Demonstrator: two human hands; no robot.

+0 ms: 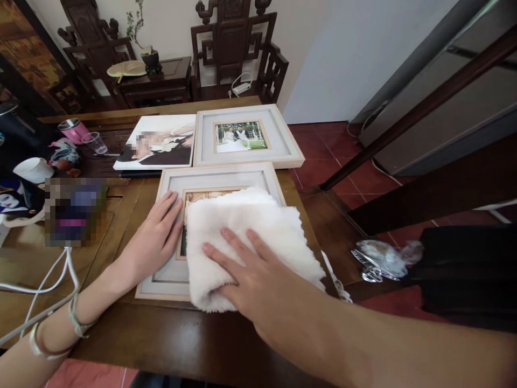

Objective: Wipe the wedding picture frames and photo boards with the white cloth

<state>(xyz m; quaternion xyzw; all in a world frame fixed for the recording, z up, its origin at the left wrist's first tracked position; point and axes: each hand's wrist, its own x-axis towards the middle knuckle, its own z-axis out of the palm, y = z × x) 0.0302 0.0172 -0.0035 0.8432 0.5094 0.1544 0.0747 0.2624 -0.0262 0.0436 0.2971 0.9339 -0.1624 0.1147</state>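
A picture frame [218,174] with a light wood border and pale mat lies flat on the wooden table near me. My left hand [162,229] rests on its left side, fingers stretched out and holding nothing. A fluffy white cloth [262,210] covers most of the frame's right half and hangs past its right edge. Pressing on the cloth from above is my right hand [246,275], fingers spread, with the thumb at the cloth's folded front edge. Much of the picture inside is hidden by the cloth.
Behind lie a second framed photo [242,159] and a white-edged photo panel [161,156]. On the left are a pink mug [75,130], a clear plastic cup [95,143], a white cup [32,170] and white cables [67,264]. The table's right edge is close to the frame.
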